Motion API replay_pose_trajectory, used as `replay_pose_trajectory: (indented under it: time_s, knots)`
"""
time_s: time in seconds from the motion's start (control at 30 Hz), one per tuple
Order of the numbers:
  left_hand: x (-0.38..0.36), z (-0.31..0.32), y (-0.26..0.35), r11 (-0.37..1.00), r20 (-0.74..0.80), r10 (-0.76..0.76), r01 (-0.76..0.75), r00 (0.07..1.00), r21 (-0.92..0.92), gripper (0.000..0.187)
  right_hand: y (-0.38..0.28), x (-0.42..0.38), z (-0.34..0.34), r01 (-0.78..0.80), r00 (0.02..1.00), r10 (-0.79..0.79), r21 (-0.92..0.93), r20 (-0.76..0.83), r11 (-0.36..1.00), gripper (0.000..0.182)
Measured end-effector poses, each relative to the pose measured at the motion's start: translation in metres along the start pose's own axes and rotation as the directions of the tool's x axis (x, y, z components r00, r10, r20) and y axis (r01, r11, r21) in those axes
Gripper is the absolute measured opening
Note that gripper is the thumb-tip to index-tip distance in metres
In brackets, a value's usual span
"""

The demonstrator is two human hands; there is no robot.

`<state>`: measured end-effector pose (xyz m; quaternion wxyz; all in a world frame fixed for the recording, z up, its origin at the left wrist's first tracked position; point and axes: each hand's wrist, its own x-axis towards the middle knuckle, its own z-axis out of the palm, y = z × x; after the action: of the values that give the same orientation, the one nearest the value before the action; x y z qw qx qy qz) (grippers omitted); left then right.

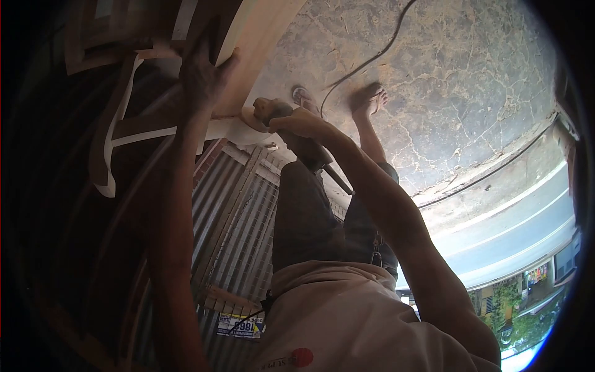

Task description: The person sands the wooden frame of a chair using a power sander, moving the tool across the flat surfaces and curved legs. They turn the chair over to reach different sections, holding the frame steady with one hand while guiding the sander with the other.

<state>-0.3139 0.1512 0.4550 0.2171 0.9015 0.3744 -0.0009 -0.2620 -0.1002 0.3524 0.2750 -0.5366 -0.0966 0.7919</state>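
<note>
A power tool with a round pad point(255, 120) is in my right hand point(282, 118), its fingers wrapped round the tool's body. The pad lies against the edge of a wooden piece, near the lower end of a broad pale panel point(254, 46). My left hand point(204, 74) rests on wood at the panel's left side, thumb apart from the fingers. Shadow partly hides its fingertips. Left of this hand is a curved wooden part point(110, 142), joined to a straight pale rail point(145, 134).
A dark cable point(378, 56) runs over the cracked concrete floor point(458, 93), near my feet point(370, 99). Corrugated metal sheeting point(245, 217) and a number plate point(240, 325) are at lower left. A road point(514, 235) lies to the right.
</note>
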Motion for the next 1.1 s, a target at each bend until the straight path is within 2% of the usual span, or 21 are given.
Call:
replay_pose_trajectory:
  time_s: [0.1, 0.2, 0.3, 0.4, 0.5, 0.6, 0.7, 0.8, 0.9, 1.0, 1.1]
  knots:
    - [0.0, 0.0, -0.001, 1.0, -0.014, 0.029, -0.029, 0.999, -0.007, 0.077, -0.005, -0.001, 0.0, 0.014, 1.0, -0.014, -0.022, 0.019, 1.0, 0.068]
    - [-0.001, -0.002, 0.003, 1.0, 0.014, -0.023, 0.023, 1.0, -0.011, 0.076, -0.012, -0.008, -0.004, 0.014, 1.0, -0.015, -0.088, -0.005, 0.996, 0.07]
    - [0.001, -0.002, 0.004, 1.0, -0.008, 0.022, -0.021, 1.0, 0.019, 0.075, -0.01, -0.001, -0.006, -0.075, 0.997, 0.076, -0.124, 0.004, 0.989, 0.069]
    - [-0.001, -0.004, 0.006, 1.0, 0.039, 0.007, -0.006, 0.999, -0.026, 0.073, -0.002, 0.004, 0.002, -0.075, 0.997, 0.073, -0.066, -0.024, 0.995, 0.067]
    - [-0.001, -0.007, 0.007, 1.0, 0.079, -0.03, 0.031, 0.996, 0.0, 0.071, -0.003, -0.004, -0.002, -0.079, 0.996, 0.076, -0.1, -0.036, 0.992, 0.066]
    - [0.0, -0.006, 0.008, 1.0, 0.043, 0.008, -0.009, 0.999, 0.018, 0.07, 0.001, -0.002, -0.006, 0.007, 1.0, -0.009, -0.145, -0.013, 0.989, 0.066]
    - [0.0, -0.004, 0.005, 0.999, 0.036, 0.037, -0.036, 0.999, -0.008, 0.068, -0.004, 0.0, -0.004, -0.003, 1.0, 0.004, -0.069, 0.007, 0.998, 0.064]
    - [-0.001, -0.004, 0.0, 1.0, 0.062, -0.002, 0.001, 0.998, 0.025, 0.067, -0.004, -0.003, -0.008, 0.025, 1.0, -0.024, -0.109, 0.017, 0.994, 0.063]
    - [0.0, -0.002, 0.0, 0.998, 0.061, -0.022, 0.025, 0.998, -0.06, 0.075, 0.0, -0.009, -0.019, 0.011, 0.996, -0.032, -0.257, -0.078, 0.966, 0.05]
    - [0.0, -0.002, -0.002, 0.999, 0.054, -0.01, 0.012, 0.999, -0.033, 0.075, 0.019, 0.01, -0.016, -0.001, 0.981, -0.056, -0.293, -0.186, 0.956, 0.059]
    - [0.001, -0.002, 0.0, 0.997, 0.054, -0.019, 0.023, 0.998, -0.068, 0.075, 0.013, 0.029, -0.012, 0.018, 0.997, -0.039, -0.278, -0.069, 0.96, 0.064]
